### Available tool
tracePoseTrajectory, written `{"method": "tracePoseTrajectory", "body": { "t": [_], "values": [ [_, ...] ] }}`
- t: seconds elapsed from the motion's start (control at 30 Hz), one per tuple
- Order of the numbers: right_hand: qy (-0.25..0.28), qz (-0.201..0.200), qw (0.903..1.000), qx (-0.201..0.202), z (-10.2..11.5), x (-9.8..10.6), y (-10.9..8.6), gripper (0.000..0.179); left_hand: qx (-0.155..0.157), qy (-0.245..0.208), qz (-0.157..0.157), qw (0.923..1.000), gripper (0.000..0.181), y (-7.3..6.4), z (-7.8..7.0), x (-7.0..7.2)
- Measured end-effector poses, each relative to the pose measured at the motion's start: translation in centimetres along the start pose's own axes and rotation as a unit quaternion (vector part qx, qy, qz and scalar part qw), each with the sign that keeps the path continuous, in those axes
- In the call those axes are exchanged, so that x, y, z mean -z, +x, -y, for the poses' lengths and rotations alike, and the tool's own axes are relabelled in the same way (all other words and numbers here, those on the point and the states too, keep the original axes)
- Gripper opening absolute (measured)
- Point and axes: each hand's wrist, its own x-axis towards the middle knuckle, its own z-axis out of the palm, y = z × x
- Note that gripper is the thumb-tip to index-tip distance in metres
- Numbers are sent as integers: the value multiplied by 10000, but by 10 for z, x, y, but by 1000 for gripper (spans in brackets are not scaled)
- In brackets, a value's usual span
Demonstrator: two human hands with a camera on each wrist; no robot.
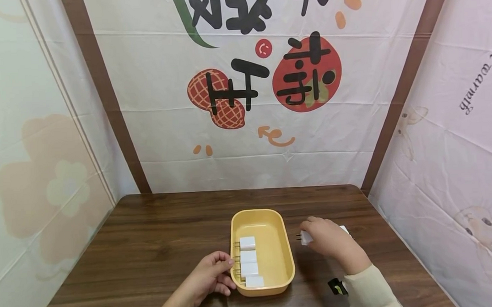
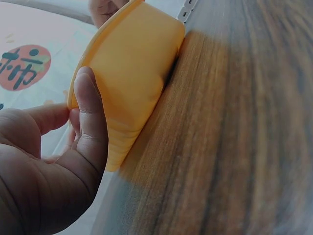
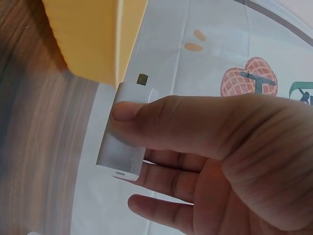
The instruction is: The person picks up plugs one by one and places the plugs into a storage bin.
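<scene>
A yellow plastic tray [image 1: 279,248] stands on the table with several white plug chargers [image 1: 248,256] lined up along its left side, their prongs toward the left wall. My left hand [image 1: 212,274] pinches the tray's left rim, with a finger along the outer wall in the left wrist view. To the right of the tray, my right hand [image 1: 325,237] holds another white charger [image 3: 124,129] between thumb and fingers. Its metal prongs point toward the tray, and a small port shows at the opposite end.
Beyond my right hand lies one more white charger [image 1: 345,229], partly hidden. A small black item with a yellow-green mark [image 1: 337,286] is near the right sleeve. The dark wood table [image 1: 171,230] meets a printed cloth wall [image 1: 168,175] at the back.
</scene>
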Motion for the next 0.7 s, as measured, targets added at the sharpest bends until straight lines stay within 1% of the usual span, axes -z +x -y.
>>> {"method": "tracePoseTrajectory", "body": {
  "t": [0.13,0.3,0.57,0.7],
  "values": [
    [-8,-89,9998,151,4,3,4,30,-9,-1,-10,10000,26,0,1,0],
    [29,-211,9990,393,8,5,10,31,-43,-8,18,10000,28,0,1,-1],
    [29,-75,9986,523,20,5,25,35,-64,-30,21,10000,24,-2,2,0],
    [-52,-184,9978,635,25,8,30,33,-65,-64,47,9999,22,-2,2,0]
  ]
}}
